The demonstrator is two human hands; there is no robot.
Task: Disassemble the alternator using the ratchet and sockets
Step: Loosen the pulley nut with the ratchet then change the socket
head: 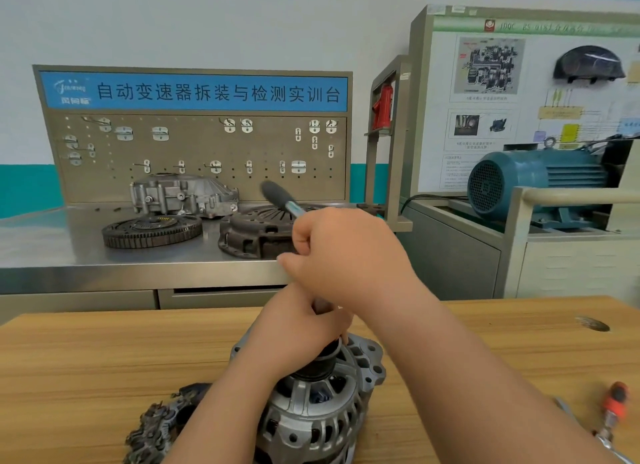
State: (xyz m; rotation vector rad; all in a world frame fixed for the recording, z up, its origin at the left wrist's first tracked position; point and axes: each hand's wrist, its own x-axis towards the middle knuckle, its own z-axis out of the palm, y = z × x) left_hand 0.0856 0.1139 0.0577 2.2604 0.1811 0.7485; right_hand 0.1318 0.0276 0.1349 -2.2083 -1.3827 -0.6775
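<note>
The head view is the only one, and it looks down over both hands at work above the alternator [318, 404], which stands pulley-up on the wooden table [86, 359].

The right hand [346, 255] is clenched round the ratchet [280, 196]. Its grey grip sticks out up and to the left beyond the knuckles, and the drive end is hidden under the palm.

Directly below those fingers, the left hand [298, 325] is curled round a dark upright piece that I take to be the socket [321, 306], though most of it is covered. The black pulley [322, 361] shows just under the left fingertips, and the alternator's ribbed housing spreads out beneath it.

Judging by this grip, the step in hand is loosening the pulley nut: the left hand steadies the socket and the right hand is set to swing the handle. The next move calls for a firm, level sweep of the ratchet. The lower hand has to keep the socket square on the nut and stop the body from turning or tipping.

A dark removed part [162, 425] lies just left of the left forearm. An orange-handled screwdriver [614, 404] lies well apart, to the right of the right forearm.
</note>
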